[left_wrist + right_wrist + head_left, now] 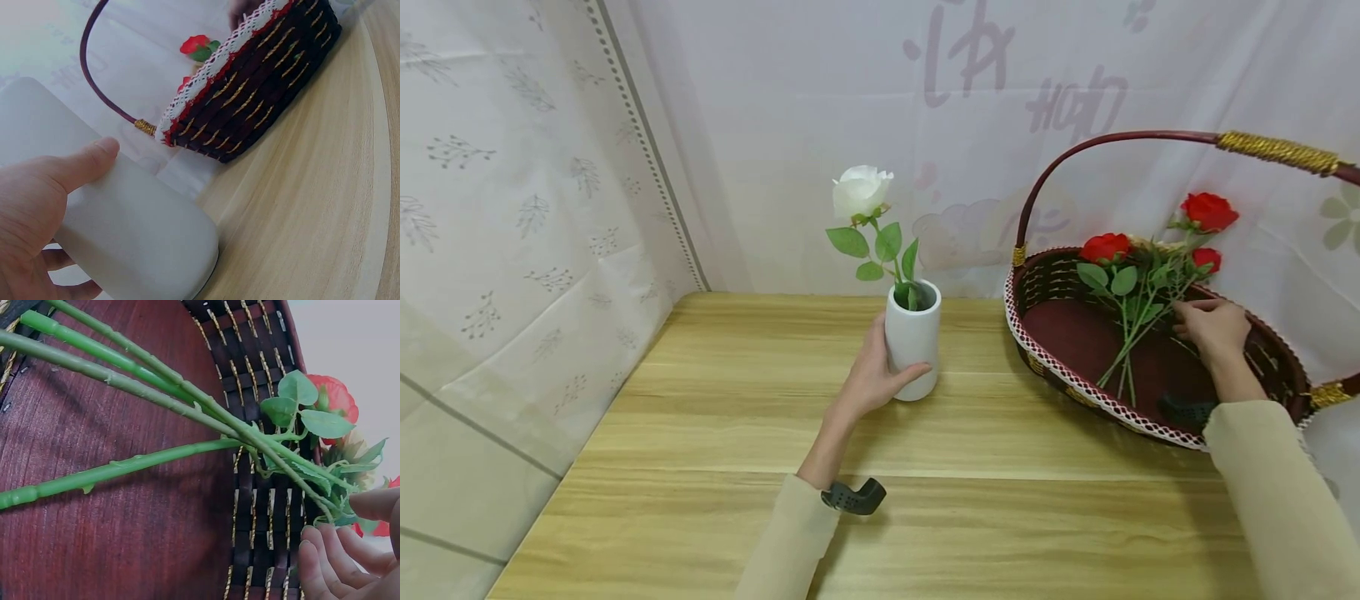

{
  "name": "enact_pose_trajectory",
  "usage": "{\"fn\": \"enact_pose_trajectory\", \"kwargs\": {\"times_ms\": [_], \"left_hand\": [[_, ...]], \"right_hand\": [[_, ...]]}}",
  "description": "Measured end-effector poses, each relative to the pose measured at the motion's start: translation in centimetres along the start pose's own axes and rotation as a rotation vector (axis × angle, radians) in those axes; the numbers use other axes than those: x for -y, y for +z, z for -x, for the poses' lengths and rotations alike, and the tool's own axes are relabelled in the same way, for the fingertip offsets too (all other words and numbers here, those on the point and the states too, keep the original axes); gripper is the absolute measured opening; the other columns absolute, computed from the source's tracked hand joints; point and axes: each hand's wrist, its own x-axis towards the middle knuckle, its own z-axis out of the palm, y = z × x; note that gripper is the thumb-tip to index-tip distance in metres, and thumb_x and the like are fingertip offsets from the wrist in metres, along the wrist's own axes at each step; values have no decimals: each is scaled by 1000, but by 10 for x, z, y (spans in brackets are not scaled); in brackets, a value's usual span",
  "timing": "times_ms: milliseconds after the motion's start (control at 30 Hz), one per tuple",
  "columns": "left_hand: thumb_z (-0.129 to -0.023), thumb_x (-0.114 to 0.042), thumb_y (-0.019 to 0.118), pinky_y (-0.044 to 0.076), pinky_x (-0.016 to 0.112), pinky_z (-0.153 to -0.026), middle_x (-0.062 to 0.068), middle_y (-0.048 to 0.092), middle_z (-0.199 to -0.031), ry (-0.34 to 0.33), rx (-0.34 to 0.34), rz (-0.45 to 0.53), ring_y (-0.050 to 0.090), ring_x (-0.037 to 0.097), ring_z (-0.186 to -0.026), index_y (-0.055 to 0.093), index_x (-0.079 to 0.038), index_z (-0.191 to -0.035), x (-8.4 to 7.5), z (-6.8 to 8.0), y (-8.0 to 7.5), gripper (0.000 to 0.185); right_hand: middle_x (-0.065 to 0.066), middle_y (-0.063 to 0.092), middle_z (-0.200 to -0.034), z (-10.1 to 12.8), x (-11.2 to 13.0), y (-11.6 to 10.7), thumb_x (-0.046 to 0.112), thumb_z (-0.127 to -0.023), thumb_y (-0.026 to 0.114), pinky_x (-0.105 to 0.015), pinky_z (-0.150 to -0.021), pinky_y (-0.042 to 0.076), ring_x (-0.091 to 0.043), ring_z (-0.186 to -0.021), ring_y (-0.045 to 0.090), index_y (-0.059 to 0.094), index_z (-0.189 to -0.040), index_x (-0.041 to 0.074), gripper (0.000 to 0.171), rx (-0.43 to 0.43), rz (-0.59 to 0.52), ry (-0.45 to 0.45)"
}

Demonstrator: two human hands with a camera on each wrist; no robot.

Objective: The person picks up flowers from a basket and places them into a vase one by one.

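The left hand (872,375) is gripping the white vase (912,340), which is standing left of the basket (1075,383), a white rose (861,192) in it. Inside the basket, the right hand (1213,327) is touching the red roses (1138,287), fingers loosely curled at the stems (156,387); a firm hold cannot be told. The tangled stems could be dragging together.

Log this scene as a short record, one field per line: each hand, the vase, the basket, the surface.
left hand: grips the white vase
right hand: fingers at the red roses, grip not yet closed
vase: upright, holds one white rose
basket: dark woven, white lace rim, arched handle; red roses lie inside
surface: wooden table
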Motion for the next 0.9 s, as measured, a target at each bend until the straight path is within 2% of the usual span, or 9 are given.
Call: {"fn": "enact_pose_trajectory", "kwargs": {"times_ms": [367, 500, 700, 900], "left_hand": [[-84, -27, 85, 40, 50, -106, 9, 39, -146, -17, 5, 1, 46, 26, -128, 19, -17, -158, -1, 1, 1, 100], [-84, -28, 85, 40, 50, -106, 10, 39, -146, -25, 1, -2, 46, 26, -128, 19, -16, -158, -1, 1, 1, 100], [-83, -27, 86, 41, 50, -106, 10, 39, -147, -26, -3, -8, 47, 26, -128, 18, -16, -158, 0, 1, 1, 101], [-84, -27, 86, 40, 50, -106, 9, 39, -147, -24, -4, -3, 46, 26, -129, 18, -18, -158, -1, 1, 1, 101]], "right_hand": [[18, 60, -61, -3, -10, 8, 33, -101, 57, -25, -60, 57, -1, -56, 65, 55, -121, -1, 40, 60, -70, 25], [18, 62, -61, -3, -13, 9, 31, -101, 57, -25, -61, 58, -1, -57, 65, 54, -117, 2, 33, 106, -122, 15], [14, 64, -63, -4, -16, 11, 20, -101, 59, -24, -58, 57, -4, -57, 66, 55, -106, 6, 15, 109, -232, 3], [10, 65, -64, -5, -16, 13, 10, -100, 58, -23, -56, 57, -6, -56, 67, 53, -106, 2, 11, 113, -342, -2]]}}
